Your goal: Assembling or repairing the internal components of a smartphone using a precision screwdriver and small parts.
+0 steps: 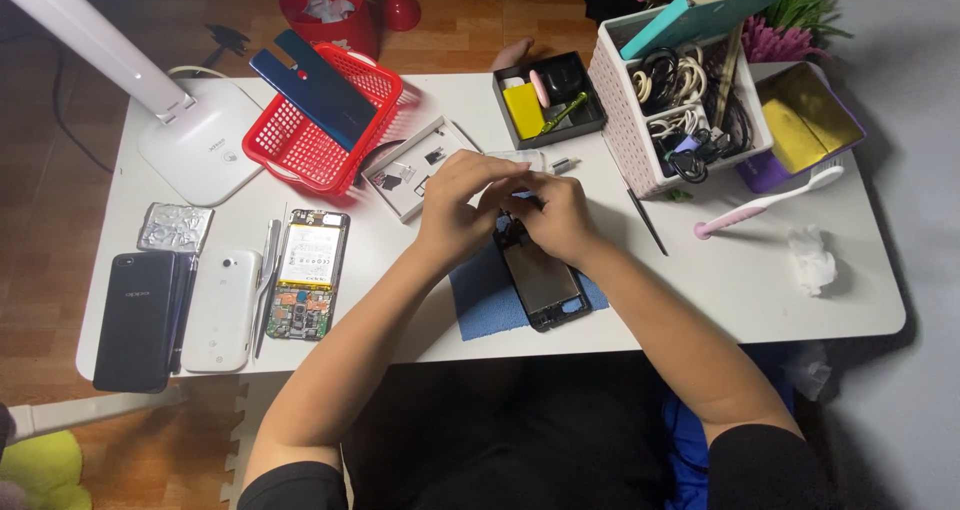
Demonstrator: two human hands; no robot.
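Nearest the person, an opened phone (pixel 542 282) lies on a blue cloth (pixel 480 300) at the front edge of the white worktop (pixel 740 280). Both hands work at its far end: the left hand (pixel 460 210) curls over the top edge, and the right hand (pixel 550 215) pinches something small and dark there, though what exactly sits between the fingertips is hidden. The phone looks light, thin and stiff, with a glass face that would crack or scratch easily; it seems best taken by its long side edges, not by the exposed parts at the top.

To the left lie another opened phone with its battery showing (pixel 305 273), tweezers (pixel 268 270), a white phone (pixel 222 310) and a black phone (pixel 135 320), with a foil pack (pixel 175 227) just beyond them. To the right a crumpled tissue (pixel 812 258) and a pink toothbrush (pixel 770 202) lie well apart from the hands.

Farther back stand a red basket (pixel 310 140) with a blue phone cover (pixel 318 88) across it, a lamp base (pixel 200 140), a small white tray of parts (pixel 415 170) just beside the left hand, a dark tray (pixel 550 105) and a white box full of cables (pixel 680 100). The small tray crowds the hands most closely
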